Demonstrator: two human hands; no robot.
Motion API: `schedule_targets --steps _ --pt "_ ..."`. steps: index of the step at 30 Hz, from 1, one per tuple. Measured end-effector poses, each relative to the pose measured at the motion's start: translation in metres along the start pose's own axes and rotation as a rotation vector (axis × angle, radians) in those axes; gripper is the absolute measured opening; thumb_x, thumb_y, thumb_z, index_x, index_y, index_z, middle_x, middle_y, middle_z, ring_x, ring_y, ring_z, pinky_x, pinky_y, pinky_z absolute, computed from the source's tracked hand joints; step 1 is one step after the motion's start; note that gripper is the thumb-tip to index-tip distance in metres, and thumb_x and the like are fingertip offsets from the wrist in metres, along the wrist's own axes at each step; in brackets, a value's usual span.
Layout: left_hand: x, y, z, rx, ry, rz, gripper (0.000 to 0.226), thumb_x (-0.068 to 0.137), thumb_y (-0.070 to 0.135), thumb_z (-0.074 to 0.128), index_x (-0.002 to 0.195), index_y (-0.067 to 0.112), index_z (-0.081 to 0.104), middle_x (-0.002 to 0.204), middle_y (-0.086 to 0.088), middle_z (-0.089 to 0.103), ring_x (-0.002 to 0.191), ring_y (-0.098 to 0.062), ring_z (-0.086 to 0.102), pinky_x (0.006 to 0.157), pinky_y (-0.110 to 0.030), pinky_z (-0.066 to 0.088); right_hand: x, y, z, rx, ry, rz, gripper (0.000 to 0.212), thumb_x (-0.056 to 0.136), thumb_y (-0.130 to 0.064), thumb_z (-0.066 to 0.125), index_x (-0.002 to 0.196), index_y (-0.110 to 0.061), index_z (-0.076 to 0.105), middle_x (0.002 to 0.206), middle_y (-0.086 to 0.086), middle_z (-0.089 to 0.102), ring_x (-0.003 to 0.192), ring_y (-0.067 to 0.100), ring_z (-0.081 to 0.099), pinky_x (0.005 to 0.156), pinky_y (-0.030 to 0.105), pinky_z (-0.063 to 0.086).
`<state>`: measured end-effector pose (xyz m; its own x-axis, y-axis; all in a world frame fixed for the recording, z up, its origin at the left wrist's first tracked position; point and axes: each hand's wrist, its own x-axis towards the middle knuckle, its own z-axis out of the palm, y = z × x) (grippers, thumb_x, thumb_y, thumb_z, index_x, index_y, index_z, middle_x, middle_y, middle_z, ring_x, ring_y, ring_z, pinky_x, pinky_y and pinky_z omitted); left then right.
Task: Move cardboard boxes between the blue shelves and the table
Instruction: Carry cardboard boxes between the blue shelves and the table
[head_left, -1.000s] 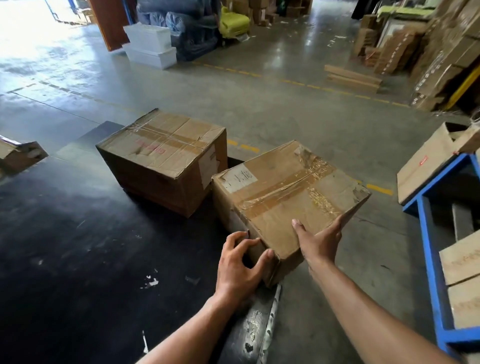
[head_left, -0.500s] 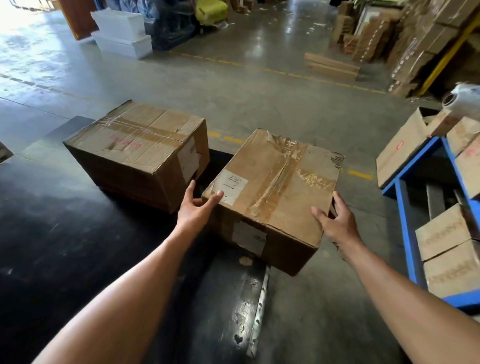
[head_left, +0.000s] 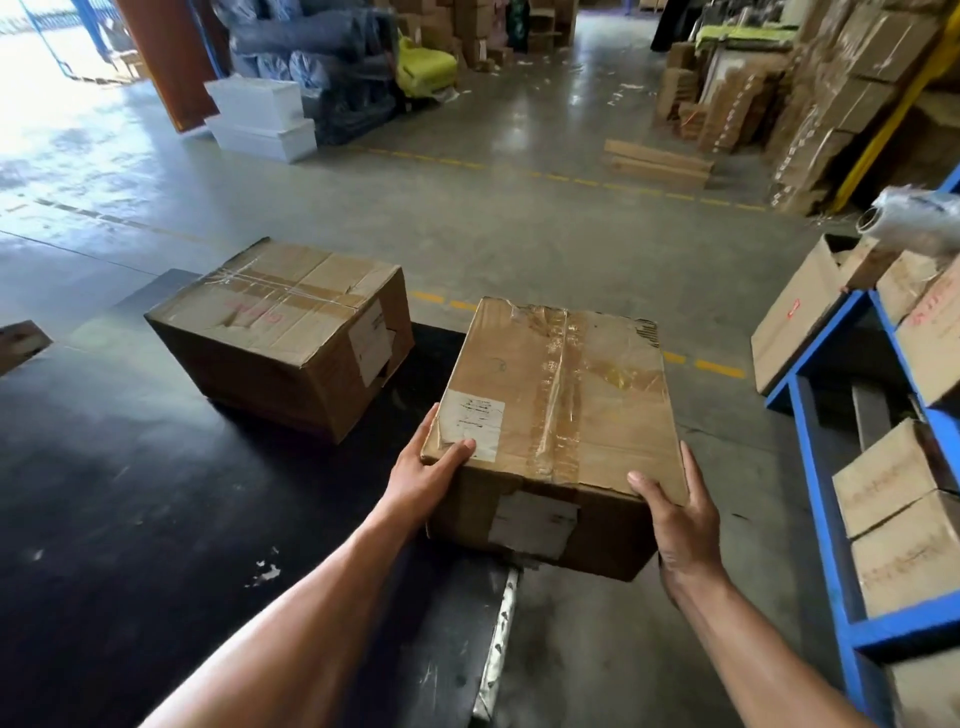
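A black counter (head_left: 130, 493) is set on a grey warehouse floor (head_left: 519, 218). A second box (head_left: 285, 332) rests on it. The taped box (head_left: 561, 415), since swung square and overhanging the counter's edge, is gripped by left hand (head_left: 423, 475) and right hand (head_left: 680, 512). Smaller boxes (head_left: 893, 519) are held on blue shelves (head_left: 821, 493).

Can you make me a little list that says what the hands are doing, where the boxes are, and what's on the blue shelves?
left hand: grips the near left corner of the held box
right hand: grips its near right corner
held box: taped, partly past the edge of the black table
other box: rests on the table, untouched
blue shelves: at the right, hold more cardboard boxes
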<state>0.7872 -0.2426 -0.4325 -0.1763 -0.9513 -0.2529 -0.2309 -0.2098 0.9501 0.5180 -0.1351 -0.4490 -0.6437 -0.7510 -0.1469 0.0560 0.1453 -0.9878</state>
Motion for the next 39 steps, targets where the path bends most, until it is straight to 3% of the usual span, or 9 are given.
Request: schedule_targets --steps 7,11,14,17,21,25,29,36,39 --pt "-0.043 0.071 0.023 0.012 0.125 0.155 0.099 0.062 0.075 0.069 0.151 0.054 0.030 0.140 0.006 0.060 0.127 -0.016 0.057 0.110 -0.042 0.046 0.030 -0.090 -0.037 0.018 -0.122 -0.201 0.079 0.071 -0.038 0.082 0.142 -0.043 0.047 0.140 -0.013 0.052 0.128 0.010 0.052 0.098 0.027 0.046" --pt "-0.083 0.109 0.000 0.015 0.327 0.236 0.096 0.063 0.077 0.067 0.149 0.056 0.031 0.141 0.002 0.060 0.124 -0.017 0.057 0.108 -0.041 0.048 0.030 -0.145 -0.020 0.024 -0.265 -0.333 0.073 0.082 -0.033 0.077 0.147 -0.037 0.044 0.151 -0.006 0.045 0.131 0.014 0.047 0.105 0.035 0.044" --pt "-0.121 0.124 -0.038 -0.001 0.498 0.304 0.095 0.065 0.075 0.067 0.150 0.051 0.034 0.140 0.000 0.061 0.126 -0.021 0.059 0.109 -0.046 0.047 0.015 -0.178 0.020 0.037 -0.432 -0.426 0.073 0.085 -0.036 0.074 0.150 -0.035 0.040 0.150 -0.006 0.044 0.127 0.015 0.048 0.100 0.032 0.046" --pt "-0.163 0.124 -0.086 0.008 0.709 0.339 0.088 0.068 0.071 0.066 0.149 0.045 0.040 0.132 0.003 0.066 0.118 -0.019 0.064 0.105 -0.045 0.051 -0.009 -0.201 0.077 0.021 -0.622 -0.511 0.075 0.086 -0.037 0.073 0.152 -0.028 0.038 0.142 -0.007 0.048 0.122 0.013 0.051 0.087 0.011 0.047" --pt "-0.210 0.107 -0.151 0.042 0.964 0.286 0.085 0.068 0.070 0.062 0.144 0.034 0.050 0.126 -0.002 0.070 0.116 -0.023 0.065 0.105 -0.047 0.050 -0.049 -0.218 0.170 -0.045 -0.839 -0.586 0.077 0.087 -0.038 0.073 0.153 -0.022 0.037 0.148 0.000 0.046 0.125 0.014 0.048 0.098 0.024 0.043" --pt "-0.228 0.074 -0.197 0.026 1.143 0.213 0.079 0.067 0.064 0.061 0.135 0.026 0.060 0.119 0.002 0.069 0.115 -0.025 0.066 0.098 -0.036 0.051 -0.079 -0.202 0.254 -0.085 -1.072 -0.531 0.073 0.087 -0.043 0.072 0.150 -0.030 0.038 0.133 -0.007 0.048 0.106 0.008 0.053 0.077 0.010 0.043" --pt "-0.215 0.035 -0.223 -0.003 1.191 0.104 0.078 0.073 0.062 0.059 0.146 0.035 0.048 0.129 0.004 0.067 0.117 -0.020 0.063 0.105 -0.043 0.048 -0.079 -0.170 0.324 -0.138 -1.202 -0.502 0.066 0.086 -0.041 0.073 0.144 -0.039 0.042 0.116 -0.023 0.051 0.092 -0.013 0.058 0.067 0.007 0.045" --pt "-0.158 -0.004 -0.241 -0.076 1.172 -0.066 0.085 0.074 0.064 0.058 0.152 0.038 0.038 0.138 0.000 0.062 0.124 -0.025 0.059 0.109 -0.048 0.045 -0.035 -0.132 0.401 -0.371 -1.306 -0.443 0.081 0.082 -0.053 0.073 0.152 -0.038 0.035 0.151 0.002 0.040 0.121 0.019 0.047 0.089 0.031 0.050" --pt "-0.134 -0.013 -0.246 -0.076 1.150 -0.126 0.083 0.075 0.065 0.058 0.152 0.040 0.039 0.139 0.001 0.062 0.125 -0.024 0.059 0.109 -0.046 0.045 -0.011 -0.121 0.425 -0.457 -1.343 -0.474 0.081 0.082 -0.057 0.071 0.151 -0.040 0.033 0.155 0.000 0.038 0.119 0.013 0.043 0.088 0.024 0.044"
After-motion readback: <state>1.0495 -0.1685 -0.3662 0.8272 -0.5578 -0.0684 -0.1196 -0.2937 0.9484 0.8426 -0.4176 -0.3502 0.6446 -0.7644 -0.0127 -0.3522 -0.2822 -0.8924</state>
